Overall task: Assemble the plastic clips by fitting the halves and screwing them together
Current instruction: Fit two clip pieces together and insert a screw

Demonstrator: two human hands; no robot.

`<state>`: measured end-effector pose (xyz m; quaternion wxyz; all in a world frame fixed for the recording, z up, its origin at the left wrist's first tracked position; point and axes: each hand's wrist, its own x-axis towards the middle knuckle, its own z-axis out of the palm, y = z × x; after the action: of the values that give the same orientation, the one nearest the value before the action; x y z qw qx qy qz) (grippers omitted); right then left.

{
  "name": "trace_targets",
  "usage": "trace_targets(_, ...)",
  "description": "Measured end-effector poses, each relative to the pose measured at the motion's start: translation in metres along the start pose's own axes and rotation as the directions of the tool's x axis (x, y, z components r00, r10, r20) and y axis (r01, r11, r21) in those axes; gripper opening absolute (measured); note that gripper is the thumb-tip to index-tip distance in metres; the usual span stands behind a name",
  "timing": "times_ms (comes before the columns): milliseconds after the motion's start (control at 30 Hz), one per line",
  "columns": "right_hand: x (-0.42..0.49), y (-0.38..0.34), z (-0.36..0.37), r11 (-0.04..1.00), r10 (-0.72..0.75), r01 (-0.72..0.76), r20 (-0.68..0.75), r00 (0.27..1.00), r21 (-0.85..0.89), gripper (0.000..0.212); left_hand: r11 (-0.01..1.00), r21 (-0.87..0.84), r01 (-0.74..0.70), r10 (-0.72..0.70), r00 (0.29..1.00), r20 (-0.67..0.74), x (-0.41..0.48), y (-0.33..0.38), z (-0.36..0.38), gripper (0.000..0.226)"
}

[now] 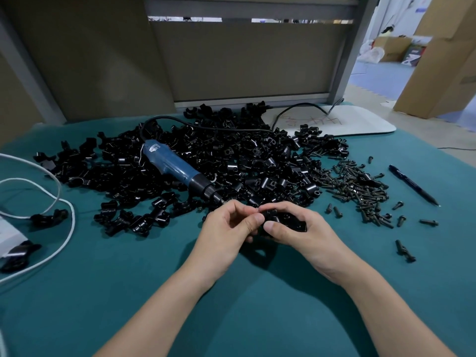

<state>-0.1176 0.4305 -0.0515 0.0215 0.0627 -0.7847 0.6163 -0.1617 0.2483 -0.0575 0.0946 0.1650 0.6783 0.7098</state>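
- Lower centre: left hand (226,225) and right hand (298,230) pinching black plastic clip halves (291,220) together above teal worktop (128,279).
- Step judged: fitting halves.
- Next needed: one from heap of dark metal screws (360,191) at right, then blue electric screwdriver (170,163).

Teal-covered desk (128,292); brown partition (244,60) far behind, grey-framed. Cardboard boxes (443,60) far right; floor (381,76) possibly blue matting.

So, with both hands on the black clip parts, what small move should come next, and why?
Probably seat the clip halves together first: the left hand and right hand both hold them, while the screwdriver lies unheld on the pile.
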Motion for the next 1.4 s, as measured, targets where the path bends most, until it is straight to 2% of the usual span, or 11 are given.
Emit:
trace_targets(67, 0.0, 0.001, 0.0, 1.0, 0.004, -0.004, 0.003, 1.0, 0.003, 0.031, 1.0, 0.015, -0.025, 0.024, 1.0, 0.011, 0.0, 0.0, -0.001, 0.018)
trace_targets(200, 0.001, 0.004, -0.001, 1.0, -0.003, 0.003, -0.011, 1.0, 0.025, 0.043, 0.998, -0.058, 0.025, -0.025, 1.0, 0.007, -0.001, 0.001, -0.003, 0.009)
trace_targets(333, 0.002, 0.005, -0.002, 0.999, -0.006, 0.007, -0.023, 1.0, 0.033, 0.039, 0.992, -0.015, 0.129, -0.128, 0.991, 0.047, -0.001, 0.005, -0.006, 0.027)
trace_targets(433, 0.002, 0.006, -0.002, 1.0, -0.001, 0.001, -0.022, 1.0, 0.012, 0.038, 0.993, 0.037, 0.111, -0.113, 0.99, 0.087, -0.002, 0.008, -0.003, 0.035)
trace_targets(733, 0.002, 0.006, -0.001, 0.999, 0.02, -0.02, 0.011, 1.0, 0.049, 0.035, 0.998, 0.051, 0.04, -0.044, 0.996, 0.081, -0.001, 0.007, -0.004, 0.011)
trace_targets(900, 0.002, 0.006, -0.002, 0.998, 0.008, -0.008, 0.01, 1.0, 0.063, 0.038, 0.996, 0.089, -0.016, 0.012, 0.999, 0.047, -0.003, 0.003, -0.002, 0.01)
trace_targets(967, 0.002, 0.005, -0.001, 0.999, -0.009, 0.009, 0.001, 1.0, 0.048, 0.037, 0.999, 0.047, 0.013, -0.015, 0.999, 0.049, -0.003, 0.005, -0.003, 0.007)
trace_targets(1067, 0.002, 0.004, -0.001, 0.999, -0.037, 0.037, -0.022, 0.999, 0.007, 0.032, 0.99, -0.059, 0.132, -0.125, 0.986, 0.111, -0.001, 0.01, -0.005, 0.031)
trace_targets(1133, 0.001, 0.003, -0.001, 0.999, -0.047, 0.047, -0.015, 0.999, -0.013, 0.028, 0.982, -0.056, 0.179, -0.17, 0.975, 0.14, 0.001, 0.012, -0.007, 0.036)
trace_targets(1400, 0.0, 0.001, -0.001, 0.998, -0.031, 0.031, 0.011, 0.999, -0.049, 0.025, 0.991, 0.015, 0.135, -0.136, 0.98, 0.142, 0.0, 0.008, -0.009, 0.021)
